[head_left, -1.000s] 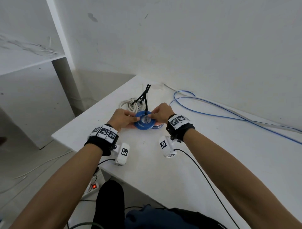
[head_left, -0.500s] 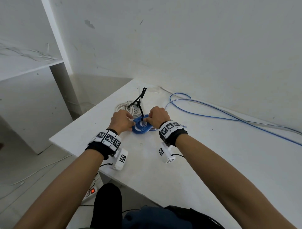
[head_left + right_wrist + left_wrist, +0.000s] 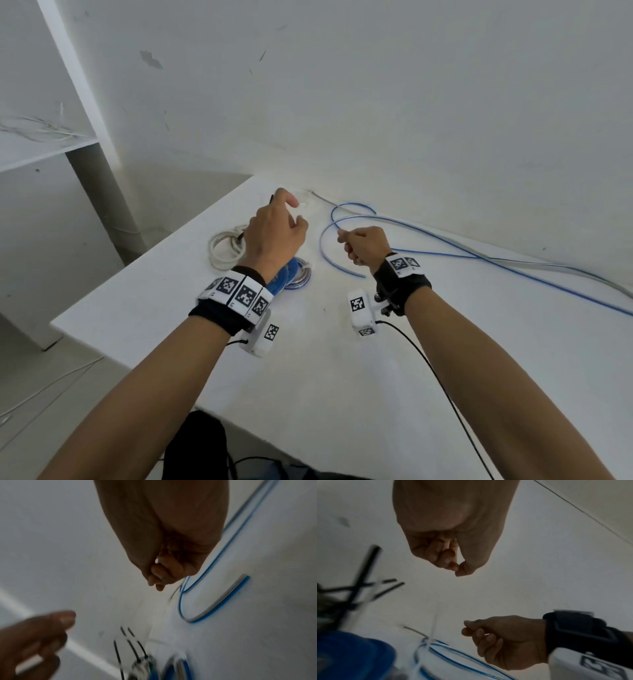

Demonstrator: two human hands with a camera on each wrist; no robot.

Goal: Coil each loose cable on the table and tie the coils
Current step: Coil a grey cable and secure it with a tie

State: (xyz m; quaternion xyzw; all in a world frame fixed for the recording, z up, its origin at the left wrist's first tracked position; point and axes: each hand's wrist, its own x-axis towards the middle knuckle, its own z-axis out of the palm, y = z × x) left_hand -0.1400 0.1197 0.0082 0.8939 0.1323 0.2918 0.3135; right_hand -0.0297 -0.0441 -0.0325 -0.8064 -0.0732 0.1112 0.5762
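On the white surface (image 3: 445, 359), the blue coil (image 3: 291, 274) lies near the left wrist, with the white coil (image 3: 224, 245) just left of it, black ties (image 3: 359, 585) sticking up there. The loose blue cable (image 3: 445, 243) trails right along the wall. The left hand (image 3: 274, 233) hovers above the coils, fingers loosely curled, holding nothing. The right hand (image 3: 366, 246), fingers curled in, sits beside the loose cable's loop; whether it pinches anything I cannot tell. The wristbands bear only square black-and-white markers, no readable writing.
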